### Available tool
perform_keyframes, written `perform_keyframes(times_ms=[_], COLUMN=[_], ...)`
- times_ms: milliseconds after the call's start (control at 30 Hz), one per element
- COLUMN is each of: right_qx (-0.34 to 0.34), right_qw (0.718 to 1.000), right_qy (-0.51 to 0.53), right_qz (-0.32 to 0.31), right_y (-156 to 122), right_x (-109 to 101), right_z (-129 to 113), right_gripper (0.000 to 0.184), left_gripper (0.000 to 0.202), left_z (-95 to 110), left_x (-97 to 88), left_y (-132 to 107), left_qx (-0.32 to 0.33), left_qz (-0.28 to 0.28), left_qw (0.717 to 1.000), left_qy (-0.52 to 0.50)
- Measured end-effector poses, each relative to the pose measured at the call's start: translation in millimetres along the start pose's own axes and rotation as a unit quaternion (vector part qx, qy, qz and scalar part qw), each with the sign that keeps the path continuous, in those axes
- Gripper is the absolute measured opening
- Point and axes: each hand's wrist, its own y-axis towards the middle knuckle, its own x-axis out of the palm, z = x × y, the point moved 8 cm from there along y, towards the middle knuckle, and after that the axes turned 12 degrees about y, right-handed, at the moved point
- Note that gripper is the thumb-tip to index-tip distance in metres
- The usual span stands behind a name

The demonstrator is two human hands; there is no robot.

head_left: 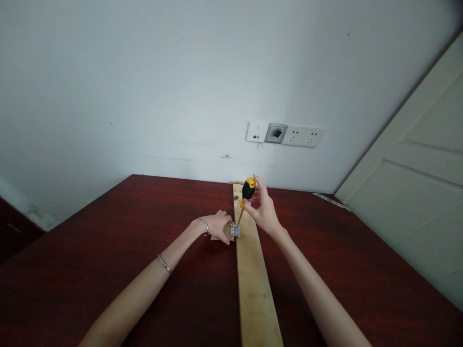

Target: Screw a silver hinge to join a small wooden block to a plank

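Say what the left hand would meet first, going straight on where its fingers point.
Probably the long wooden board just ahead of the left hand, though one view leaves its height over the board unclear.

White wall (162, 86) behind dark-red table (108, 231)

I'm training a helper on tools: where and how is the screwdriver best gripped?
Likely take the screwdriver by its thick handle, from the right, as the right hand does: it leans, handle uppermost, thin shaft pointing down toward the hinge.
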Motion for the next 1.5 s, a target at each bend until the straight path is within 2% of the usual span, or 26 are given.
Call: perform_keyframes(times_ms=[133,333,400,467,700,933,1133,1367,1500], right_qx=[-0.008,-0.017,-0.025,-0.034,-0.049,-0.020,-0.023,-0.019,-0.017], right_qw=[0.998,0.992,0.991,0.992,0.992,0.992,0.991,0.987,0.986], right_qy=[-0.058,-0.103,-0.106,-0.106,-0.116,-0.121,-0.129,-0.158,-0.163], right_qz=[-0.021,0.067,0.075,0.054,-0.026,-0.004,-0.039,-0.016,-0.024], right_y=[6,8,11,15,22,21,21,21,22], right_x=[3,-6,-7,-6,-1,-4,1,-4,-6], right_z=[-12,-19,-24,-30,-43,-33,-41,-36,-37], right_gripper=[0.067,0.045,0.036,0.033,0.048,0.045,0.056,0.041,0.050], left_gripper=[0.076,0.075,0.076,0.077,0.077,0.076,0.078,0.078,0.079], left_z=[2,-1,-1,-1,0,0,1,3,2], left_x=[-2.3,-0.4,0.5,0.4,-0.9,-1.5,-1.3,-3.9,-3.0], left_y=[-2,-2,-1,-1,-2,-3,-3,-4,-3], left_qx=[-0.004,-0.004,-0.002,-0.003,-0.015,-0.016,-0.013,-0.012,-0.010], left_qz=[-0.009,0.000,0.000,-0.001,-0.022,-0.019,-0.024,-0.022,-0.020], left_qw=[1.000,1.000,1.000,1.000,1.000,1.000,1.000,1.000,1.000], left_qy=[0.000,-0.005,-0.008,-0.009,-0.004,-0.011,-0.005,0.002,0.005])
